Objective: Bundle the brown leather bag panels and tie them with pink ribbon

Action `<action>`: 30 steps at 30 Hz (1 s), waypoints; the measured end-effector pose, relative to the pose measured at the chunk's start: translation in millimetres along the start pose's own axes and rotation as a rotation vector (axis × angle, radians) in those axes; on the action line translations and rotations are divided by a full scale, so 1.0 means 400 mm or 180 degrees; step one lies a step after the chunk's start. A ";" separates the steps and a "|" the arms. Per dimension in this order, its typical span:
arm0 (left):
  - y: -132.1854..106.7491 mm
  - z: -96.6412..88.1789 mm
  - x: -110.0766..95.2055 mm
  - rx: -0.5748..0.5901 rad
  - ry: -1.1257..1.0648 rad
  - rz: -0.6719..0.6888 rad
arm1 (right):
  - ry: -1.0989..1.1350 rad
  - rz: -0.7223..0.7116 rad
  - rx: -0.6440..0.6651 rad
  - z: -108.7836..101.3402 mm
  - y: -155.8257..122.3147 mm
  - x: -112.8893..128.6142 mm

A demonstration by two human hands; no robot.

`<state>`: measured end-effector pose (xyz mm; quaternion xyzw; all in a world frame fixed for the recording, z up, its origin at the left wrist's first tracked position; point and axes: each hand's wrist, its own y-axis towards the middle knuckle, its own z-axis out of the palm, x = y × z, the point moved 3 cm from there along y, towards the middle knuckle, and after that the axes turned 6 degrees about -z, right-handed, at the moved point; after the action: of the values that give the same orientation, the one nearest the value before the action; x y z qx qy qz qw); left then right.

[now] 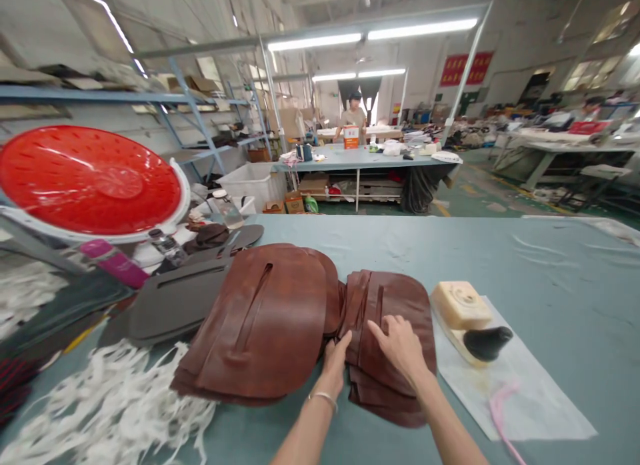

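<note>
Two stacks of brown leather pieces lie on the grey-green table (525, 265). The larger left stack (265, 318) has a slit down its top piece. My left hand (336, 363) pinches the left edge of the smaller right stack (395, 298), fingers closed on a leather piece; a thin bracelet circles its wrist. My right hand (400, 345) rests flat on top of that right stack, fingers spread and pointing left.
A white sheet (530, 385) to the right carries a cream block (461, 303), a black brush-like tool (487, 341) and a pink strip (503, 411). White shredded strips (110, 405), grey cut pieces (175, 298) and a red round lid (90, 178) lie left. A person (354, 118) stands at a far table.
</note>
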<state>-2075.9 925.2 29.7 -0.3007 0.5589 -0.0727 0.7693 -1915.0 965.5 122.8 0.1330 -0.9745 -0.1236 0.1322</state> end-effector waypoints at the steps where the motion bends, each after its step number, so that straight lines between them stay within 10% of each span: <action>1: 0.012 0.000 -0.001 0.0089 -0.0143 -0.0137 | -0.0103 0.0328 -0.0073 0.036 0.003 -0.029; 6: 0.053 0.002 0.002 0.0607 -0.0582 -0.0661 | -0.0324 0.1359 -0.0128 0.167 -0.026 -0.149; 13: -0.022 0.017 0.027 0.1017 -0.0223 -0.0384 | -0.0224 0.0806 -0.0022 0.152 -0.109 -0.156; 18: -0.069 -0.010 0.054 0.1439 -0.0649 -0.1037 | -0.0330 0.0509 0.0191 0.150 -0.188 -0.161; 25: 0.006 0.056 -0.027 0.0649 -0.0136 -0.0584 | -0.0405 0.1415 -0.0027 0.161 -0.167 -0.184; 30: -0.005 0.116 -0.032 -0.0039 0.0282 -0.0021 | -0.0358 0.1252 -0.0188 0.149 -0.175 -0.152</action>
<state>-2038.1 946.9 50.5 -0.3037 0.5919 -0.0851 0.7417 -1859.9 930.1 34.3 -0.0709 -0.9834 -0.1311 0.1030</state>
